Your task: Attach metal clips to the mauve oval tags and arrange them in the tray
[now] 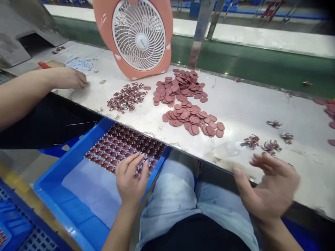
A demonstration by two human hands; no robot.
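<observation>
My left hand (132, 181) hovers over a blue tray (78, 223), fingers stretched out and apart, with no held piece visible. Inside the tray, small dark-red pieces with light edges (104, 150) stand in neat rows on a pale sheet (89, 184). My right hand (269, 188) is at the table's front edge, thumb and fingers apart and slightly blurred; nothing shows in its grasp. Just beyond its fingertips lie small clusters of dark-red and whitish pieces (271, 147). Flat reddish-brown oval discs (193, 116) form two heaps on the white table (240, 101).
An orange fan (167, 35) stands at the back of the table. Left of the discs is a pile of small pieces (127, 97). A co-worker's hand (69, 77) rests near light-blue bits (80, 64). A metal post (197, 38) rises behind; a green belt (261, 69) runs beyond.
</observation>
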